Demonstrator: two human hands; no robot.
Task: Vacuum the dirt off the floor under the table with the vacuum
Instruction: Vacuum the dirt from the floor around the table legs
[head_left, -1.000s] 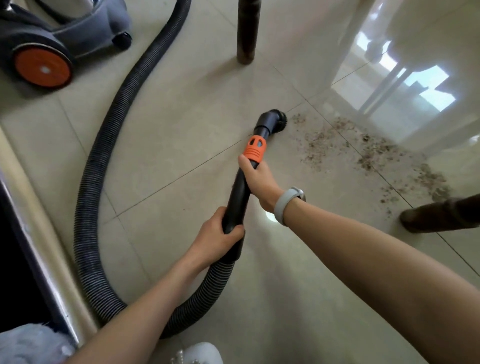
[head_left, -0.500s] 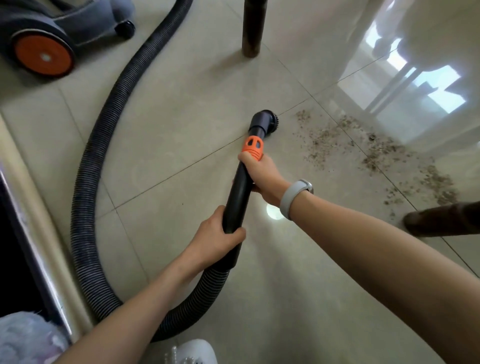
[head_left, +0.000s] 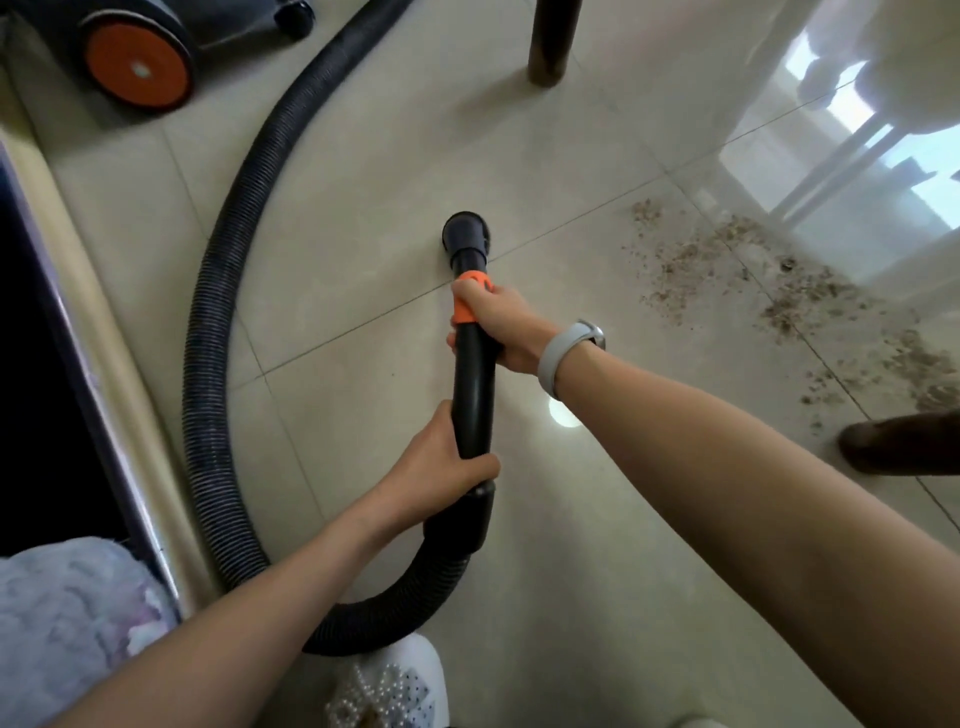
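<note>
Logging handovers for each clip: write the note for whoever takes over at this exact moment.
Left hand grips the black wand low down; right hand grips it at the orange collar.
Nozzle points at bare tile, left of the dirt.
Vacuum body sits upper left, hose looping back.
Done: none visible. Left: sweep the nozzle right over the dirt between the table legs.

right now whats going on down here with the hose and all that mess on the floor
A person is vacuuming a tiled floor. The right hand grips the black wand at its orange collar, and the left hand holds it lower, near the ribbed hose. The nozzle sits on bare tile, apart from the dirt scattered to its right. The vacuum body stands at top left.
</note>
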